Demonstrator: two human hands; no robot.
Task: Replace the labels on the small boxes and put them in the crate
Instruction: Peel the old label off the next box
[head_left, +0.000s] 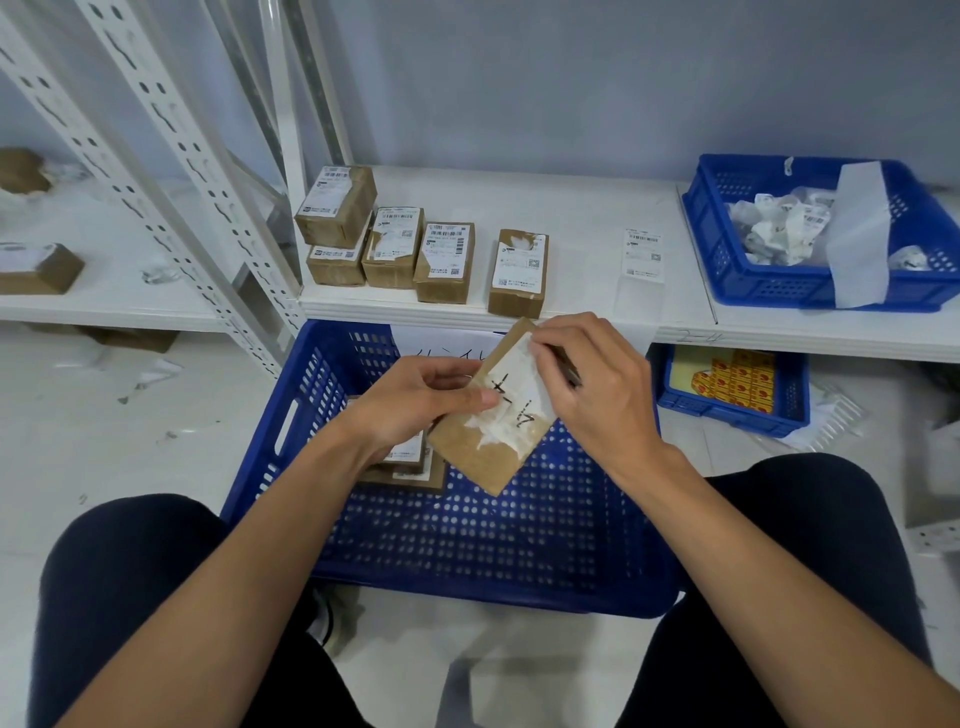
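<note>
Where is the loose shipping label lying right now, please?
In the head view, the loose label lies flat on the white shelf, between the rightmost small box and the blue bin of paper scraps.

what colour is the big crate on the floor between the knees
Blue: the crate is solid blue plastic with a perforated floor and slotted walls, best seen in the head view.

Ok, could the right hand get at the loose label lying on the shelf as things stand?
Probably yes: the loose label lies flat on the shelf just beyond the right hand, with nothing between them. That hand is pinching the held box, though, so it would have to let go first.
</note>
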